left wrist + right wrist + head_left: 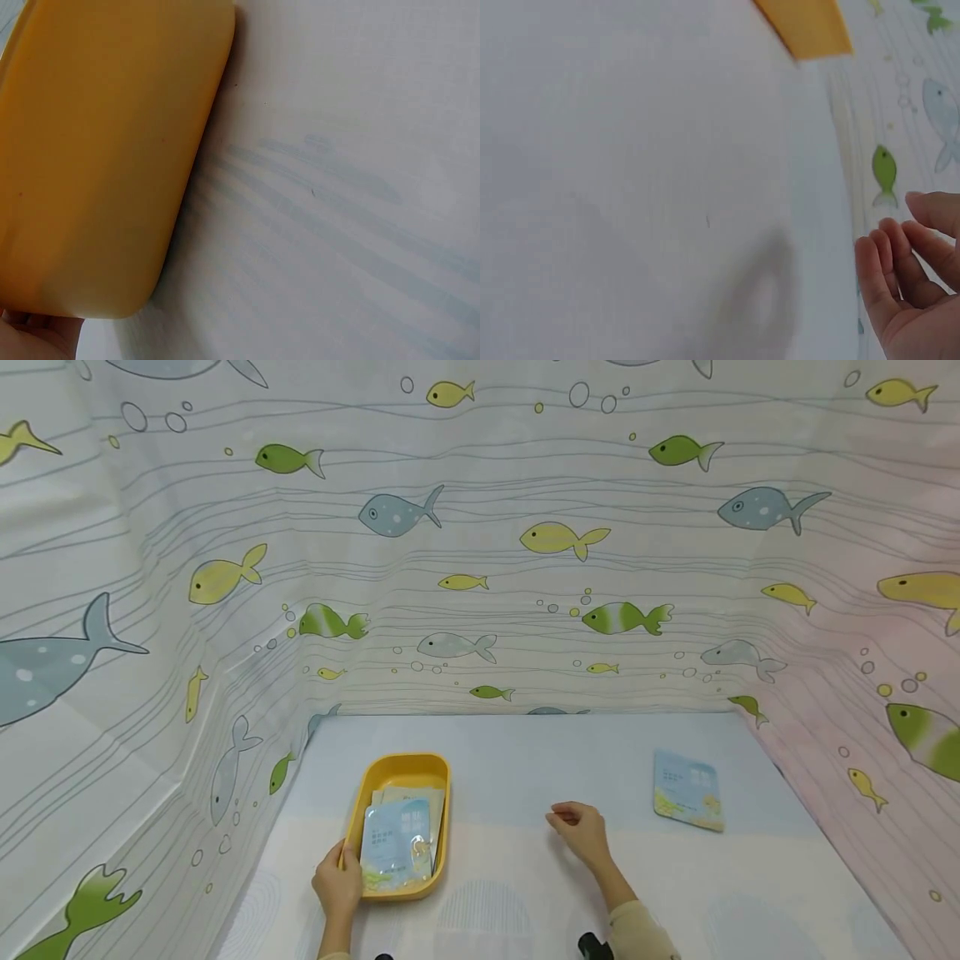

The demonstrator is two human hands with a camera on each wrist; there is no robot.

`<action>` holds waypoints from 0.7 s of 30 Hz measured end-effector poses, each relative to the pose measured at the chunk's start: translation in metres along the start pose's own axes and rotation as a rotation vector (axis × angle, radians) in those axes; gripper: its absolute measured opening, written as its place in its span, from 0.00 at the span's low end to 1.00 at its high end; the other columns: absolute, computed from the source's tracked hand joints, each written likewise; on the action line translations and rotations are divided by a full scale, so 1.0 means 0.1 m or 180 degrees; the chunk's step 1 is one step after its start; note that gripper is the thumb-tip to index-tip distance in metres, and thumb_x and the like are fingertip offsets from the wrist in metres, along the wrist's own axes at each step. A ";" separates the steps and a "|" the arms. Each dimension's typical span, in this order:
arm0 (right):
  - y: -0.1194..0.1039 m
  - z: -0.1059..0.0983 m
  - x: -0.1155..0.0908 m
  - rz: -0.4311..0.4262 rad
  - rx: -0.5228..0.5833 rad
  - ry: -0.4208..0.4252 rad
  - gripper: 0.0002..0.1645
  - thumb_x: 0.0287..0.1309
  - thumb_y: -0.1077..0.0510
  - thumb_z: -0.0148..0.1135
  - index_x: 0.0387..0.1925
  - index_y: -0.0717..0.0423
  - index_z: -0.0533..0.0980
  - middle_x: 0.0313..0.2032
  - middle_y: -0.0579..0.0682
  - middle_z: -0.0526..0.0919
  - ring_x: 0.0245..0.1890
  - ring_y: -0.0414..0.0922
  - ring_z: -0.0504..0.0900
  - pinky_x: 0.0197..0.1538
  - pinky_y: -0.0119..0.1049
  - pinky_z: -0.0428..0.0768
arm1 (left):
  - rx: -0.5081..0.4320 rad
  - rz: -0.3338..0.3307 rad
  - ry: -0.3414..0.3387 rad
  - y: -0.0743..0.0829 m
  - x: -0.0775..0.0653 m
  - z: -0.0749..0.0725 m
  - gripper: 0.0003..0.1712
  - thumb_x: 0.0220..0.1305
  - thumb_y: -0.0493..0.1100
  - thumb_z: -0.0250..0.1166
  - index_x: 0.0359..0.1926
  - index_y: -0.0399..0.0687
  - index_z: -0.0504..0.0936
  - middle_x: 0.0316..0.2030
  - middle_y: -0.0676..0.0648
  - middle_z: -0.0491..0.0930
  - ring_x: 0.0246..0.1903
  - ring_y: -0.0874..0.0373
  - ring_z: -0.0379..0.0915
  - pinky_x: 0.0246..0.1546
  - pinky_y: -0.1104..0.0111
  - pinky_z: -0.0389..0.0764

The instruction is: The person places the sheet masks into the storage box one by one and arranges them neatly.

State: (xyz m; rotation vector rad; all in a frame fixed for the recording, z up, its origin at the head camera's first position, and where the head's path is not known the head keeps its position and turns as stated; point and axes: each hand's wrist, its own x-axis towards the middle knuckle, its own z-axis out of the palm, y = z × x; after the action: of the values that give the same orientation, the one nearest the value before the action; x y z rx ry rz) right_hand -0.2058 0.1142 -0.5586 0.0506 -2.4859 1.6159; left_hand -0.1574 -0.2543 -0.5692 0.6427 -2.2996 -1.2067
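A yellow plastic tray (444, 827) stands on the left half of the table. Inside it a light-blue sachet (396, 843) lies over cream-coloured packets (437, 802). My left hand (337, 878) grips the tray's left wall near the front corner, the thumb at the rim. In the left wrist view the tray's outer side (105, 165) fills the left part, and only a bit of the hand shows below it. Right of the tray, my right hand (585, 833) hovers with loosely bent fingers and holds nothing. Its thumb and fingertips (870, 255) stand apart in the right wrist view.
Another light-blue sachet (687, 789) lies on the table (517, 760) at the right, beyond the right hand. A fish-patterned sheet (487, 610) rises behind the table and along both sides. A small black object (592, 946) shows by the right sleeve.
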 end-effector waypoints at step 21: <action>0.63 -1.38 0.10 0.0464 -0.1058 0.1133 0.17 0.55 0.62 0.61 0.42 0.72 0.78 0.32 0.64 0.84 0.31 0.55 0.81 0.44 0.47 0.75 | 0.0040 -0.0020 -0.0058 -0.03 0.02 -0.01 0.18 0.67 0.33 0.49 0.50 0.21 0.74 0.48 0.24 0.74 0.51 0.27 0.68 0.52 0.42 0.68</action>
State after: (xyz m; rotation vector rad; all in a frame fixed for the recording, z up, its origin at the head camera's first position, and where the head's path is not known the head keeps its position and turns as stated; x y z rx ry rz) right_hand -0.2059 0.2668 -0.5596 -0.4310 -2.4744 1.1133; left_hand -0.1575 -0.2578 -0.5710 0.6463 -2.3237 -1.2069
